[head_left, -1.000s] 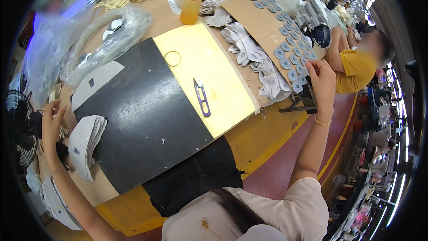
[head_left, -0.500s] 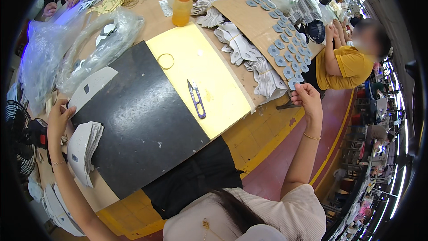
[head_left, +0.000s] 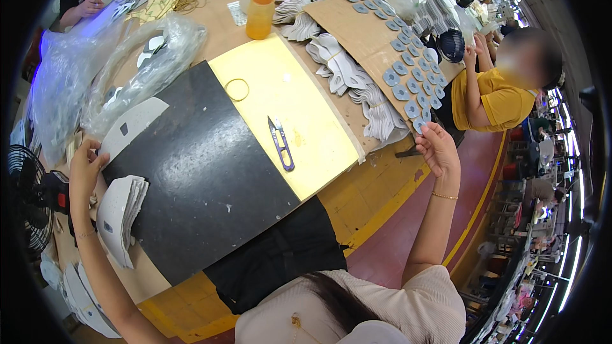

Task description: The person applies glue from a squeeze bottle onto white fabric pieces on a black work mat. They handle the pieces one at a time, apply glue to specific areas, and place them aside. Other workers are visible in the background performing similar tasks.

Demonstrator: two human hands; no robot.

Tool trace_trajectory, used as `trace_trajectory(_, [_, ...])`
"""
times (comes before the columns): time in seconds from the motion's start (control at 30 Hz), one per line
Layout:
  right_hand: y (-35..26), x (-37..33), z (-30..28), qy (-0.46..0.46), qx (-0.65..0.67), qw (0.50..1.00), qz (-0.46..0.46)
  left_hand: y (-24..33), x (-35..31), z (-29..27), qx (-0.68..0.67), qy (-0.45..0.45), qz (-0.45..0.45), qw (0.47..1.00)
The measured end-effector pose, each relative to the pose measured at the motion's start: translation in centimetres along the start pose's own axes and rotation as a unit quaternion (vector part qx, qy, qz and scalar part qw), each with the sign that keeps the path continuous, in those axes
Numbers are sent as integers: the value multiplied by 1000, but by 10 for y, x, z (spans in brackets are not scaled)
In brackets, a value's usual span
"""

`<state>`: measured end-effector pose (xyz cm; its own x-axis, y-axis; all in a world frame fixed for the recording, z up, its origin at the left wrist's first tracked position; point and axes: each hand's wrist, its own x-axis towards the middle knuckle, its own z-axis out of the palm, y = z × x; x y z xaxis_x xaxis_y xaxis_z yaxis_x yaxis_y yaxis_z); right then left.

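Table (head_left: 376,197): a long yellow-edged bench, every stock pile crowding its rim, so the centre serves as work space.
Black mat (head_left: 191,172): lies flat and slanted across the centre, likely a cutting surface kept within easy reach.
Yellow sheet (head_left: 287,108): sits flush against the mat's right edge, bare apart from a thin ring and the snips.
Cardboard sheet (head_left: 370,38): slopes along the right side, carrying rows of grey patches, probably laid out for picking 1 at a time.
White stack (head_left: 118,210): cut white pieces piled on edge at the mat's left border, just below the left hand.
White panel (head_left: 131,127): 1 single piece lying flat on the mat's upper left corner.
Left hand (head_left: 86,165): fingers curled down on the white panel's lower tip, pinning it; a closed pinch is my read.
Right hand (head_left: 440,150): raised off the table's right edge, fingertips closed on 1 grey patch (head_left: 419,126) at the cardboard's lowest corner.
Snips (head_left: 282,143): lie untouched on the yellow sheet, between both hands, well apart from each.
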<state>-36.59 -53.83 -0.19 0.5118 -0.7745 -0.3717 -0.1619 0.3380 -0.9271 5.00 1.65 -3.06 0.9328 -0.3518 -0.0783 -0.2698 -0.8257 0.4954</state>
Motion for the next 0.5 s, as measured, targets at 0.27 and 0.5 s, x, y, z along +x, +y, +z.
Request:
trace_trajectory(0.27, [4,-3,5,45,-23,997,-52,2,-1,-1,11,-3,-19,1000])
trace_trajectory(0.5, [14,18,-4,55,14,995,-78,11,-5,-5,43,1,5,999])
